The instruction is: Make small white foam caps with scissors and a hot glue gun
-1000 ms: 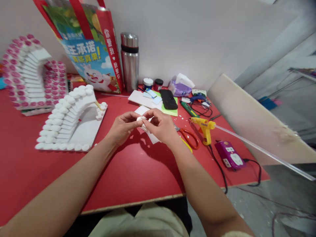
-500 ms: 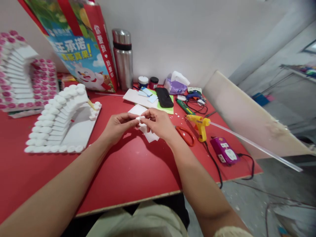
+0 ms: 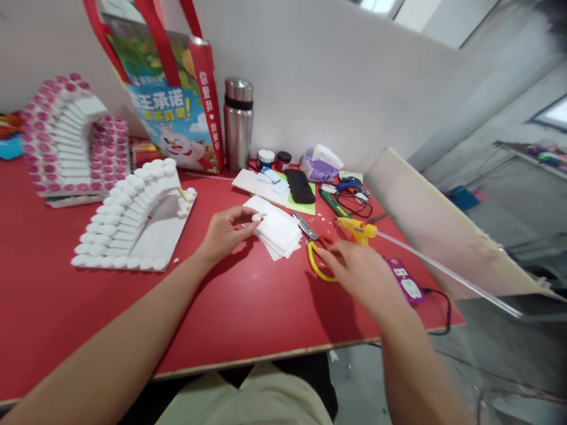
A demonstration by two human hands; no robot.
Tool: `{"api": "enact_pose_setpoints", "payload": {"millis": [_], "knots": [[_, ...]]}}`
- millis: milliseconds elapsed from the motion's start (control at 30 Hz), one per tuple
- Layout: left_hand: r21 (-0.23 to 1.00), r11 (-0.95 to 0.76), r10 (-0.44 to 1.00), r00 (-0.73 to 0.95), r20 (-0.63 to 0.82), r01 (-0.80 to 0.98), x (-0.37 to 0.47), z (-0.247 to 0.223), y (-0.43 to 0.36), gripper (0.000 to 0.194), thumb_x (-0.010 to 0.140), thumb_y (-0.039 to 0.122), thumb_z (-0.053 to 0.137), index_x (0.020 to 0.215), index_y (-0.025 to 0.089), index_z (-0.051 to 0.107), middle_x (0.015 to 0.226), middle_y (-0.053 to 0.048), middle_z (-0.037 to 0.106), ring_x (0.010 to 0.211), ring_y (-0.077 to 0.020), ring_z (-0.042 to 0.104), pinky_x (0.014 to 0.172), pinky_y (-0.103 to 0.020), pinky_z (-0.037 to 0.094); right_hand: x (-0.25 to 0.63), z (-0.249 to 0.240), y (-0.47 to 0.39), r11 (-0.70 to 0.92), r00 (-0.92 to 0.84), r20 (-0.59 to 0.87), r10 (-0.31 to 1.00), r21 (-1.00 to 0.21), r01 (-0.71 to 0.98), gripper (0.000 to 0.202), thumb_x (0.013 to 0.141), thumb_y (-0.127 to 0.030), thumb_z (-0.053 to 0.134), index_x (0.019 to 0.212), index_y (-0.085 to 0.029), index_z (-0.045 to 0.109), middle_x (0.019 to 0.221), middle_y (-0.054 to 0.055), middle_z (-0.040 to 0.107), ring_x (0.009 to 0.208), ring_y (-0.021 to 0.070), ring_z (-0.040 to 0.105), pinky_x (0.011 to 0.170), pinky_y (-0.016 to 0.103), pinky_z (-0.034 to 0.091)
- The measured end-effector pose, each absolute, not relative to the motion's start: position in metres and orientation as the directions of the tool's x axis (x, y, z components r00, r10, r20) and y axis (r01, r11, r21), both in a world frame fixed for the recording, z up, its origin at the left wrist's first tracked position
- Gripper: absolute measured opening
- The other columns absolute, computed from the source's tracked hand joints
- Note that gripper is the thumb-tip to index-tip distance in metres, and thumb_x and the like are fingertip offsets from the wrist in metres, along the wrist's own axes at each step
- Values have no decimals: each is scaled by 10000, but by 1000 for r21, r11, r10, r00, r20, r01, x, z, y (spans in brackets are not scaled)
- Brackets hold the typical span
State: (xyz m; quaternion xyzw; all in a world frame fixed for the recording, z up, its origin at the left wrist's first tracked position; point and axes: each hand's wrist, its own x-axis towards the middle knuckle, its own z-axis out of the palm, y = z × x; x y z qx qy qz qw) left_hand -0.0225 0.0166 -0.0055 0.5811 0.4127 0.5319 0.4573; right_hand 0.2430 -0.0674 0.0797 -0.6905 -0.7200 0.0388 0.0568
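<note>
Between the thumb and fingers of my left hand (image 3: pixel 229 233) is a small white piece (image 3: pixel 257 218), held over a stack of white paper sheets (image 3: pixel 277 230). My right hand (image 3: pixel 354 262) is at the scissors (image 3: pixel 306 226), its fingers closed on the handles, one red and one yellow (image 3: pixel 318 268). The scissors' blades point up and left, beside the paper stack. Just behind my right hand lies a yellow glue gun (image 3: pixel 358 229) with a long clear glue stick in it.
A white stair model (image 3: pixel 126 218) and a pink-and-white one (image 3: pixel 66 141) stand at the left. Behind are a printed bag (image 3: pixel 177 112), steel flask (image 3: pixel 238 127), black case (image 3: pixel 300 186), green cutter (image 3: pixel 333 202) and tissue pack (image 3: pixel 319 166). A purple power socket (image 3: pixel 406 283) is at the right.
My right hand has left the white piece, moved right and taken hold of the scissors. My left hand keeps the piece. The view has shifted, and more of the paper stack shows.
</note>
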Motion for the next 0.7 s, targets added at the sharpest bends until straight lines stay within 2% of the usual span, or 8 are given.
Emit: {"api": "enact_pose_setpoints", "payload": {"millis": [100,167,233,333,467,533,600,700], "knots": [[974,-222,966,127,224,-32,-20,-8,19,320,751,350,841,995,150,789,971,-106,784,847,-191,706,814,-296,555,291,55,-90,-159,166,169,972,-53,986,313,937,-454,544,921,-165,663,916,182,717,804,308,661,661,375,435],[982,-148,973,160,166,-119,-19,-9,21,324,758,384,835,965,141,782,897,-94,772,805,-178,697,793,-305,564,314,39,-94,-201,209,232,950,-57,978,398,915,-472,532,1023,-113,663,986,229,705,937,359,653,739,416,474],[973,-54,978,184,97,-226,-19,-11,23,345,752,416,840,946,139,775,860,-84,761,770,-168,692,769,-316,578,326,28,-88,-206,228,251,941,-111,972,460,892,-508,533,1059,-99,663,1004,232,700,977,366,643,789,439,487],[945,48,982,188,15,-323,-21,-14,26,394,725,443,861,966,144,771,880,-94,762,737,-172,695,693,-321,593,332,20,-68,-206,266,263,927,-236,950,498,866,-537,529,1069,-104,669,1006,215,706,931,329,647,807,433,488],[937,65,985,173,-5,-343,-23,-14,27,407,703,441,880,939,128,770,838,-91,755,681,-152,674,647,-297,587,333,16,-37,-287,373,173,911,-383,878,383,779,-548,602,786,-170,660,775,128,685,727,262,616,689,377,454],[935,58,987,159,-1,-350,-24,-14,28,414,696,435,885,938,120,768,845,-93,757,666,-142,665,634,-288,585,331,15,-26,-353,466,84,881,-538,766,346,712,-529,665,675,-188,620,650,82,639,629,231,586,608,349,427],[930,57,989,145,-4,-363,-24,-13,29,423,693,437,885,941,116,764,831,-87,752,635,-139,654,584,-282,577,326,18,-21,-366,511,4,859,-693,621,322,688,-493,686,646,-182,618,570,53,601,561,202,563,542,321,407],[909,72,990,138,-16,-410,-24,-11,30,400,693,430,885,913,118,764,799,-73,736,586,-126,634,529,-264,561,310,33,-21,-230,488,11,873,-872,431,290,682,-428,716,735,-145,682,571,39,613,522,158,534,489,285,388]]}}
